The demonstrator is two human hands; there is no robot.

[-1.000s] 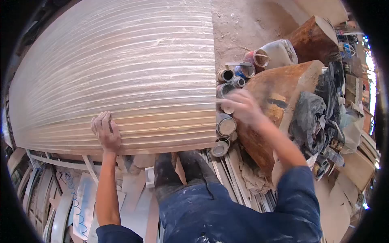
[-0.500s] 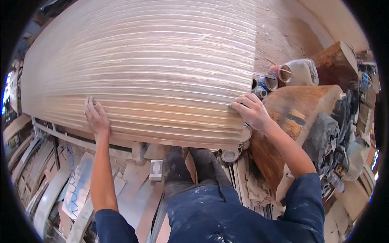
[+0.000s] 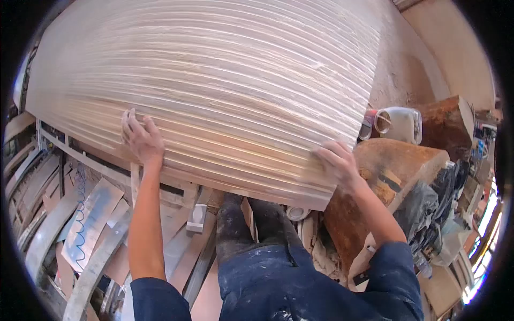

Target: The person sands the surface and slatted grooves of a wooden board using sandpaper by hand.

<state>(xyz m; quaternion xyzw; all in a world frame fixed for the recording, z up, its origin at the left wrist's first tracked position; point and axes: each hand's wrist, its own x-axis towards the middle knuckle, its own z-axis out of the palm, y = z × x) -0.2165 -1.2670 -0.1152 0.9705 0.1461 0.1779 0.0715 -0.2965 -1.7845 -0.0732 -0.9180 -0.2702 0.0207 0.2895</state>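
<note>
A large grooved wooden panel (image 3: 214, 80), pale with dust, spans the upper left and middle. My left hand (image 3: 143, 138) rests on its grooved surface near the front edge, fingers apart and holding nothing. Over the panel's right end is my right hand (image 3: 338, 163), blurred, with its fingers bent together at the grooves. Whether anything small is between those fingers cannot be made out.
Right of the panel lie a big brown wood block (image 3: 401, 160), a white plastic container (image 3: 404, 124) and black plastic bags (image 3: 423, 206). A small white box (image 3: 197, 218) and many board offcuts (image 3: 91, 224) are below the panel's front edge.
My right hand has moved from beyond the panel's right end onto its grooves. My left hand stays on the panel. The camera view has shifted, with the panel now tilted down to the right.
</note>
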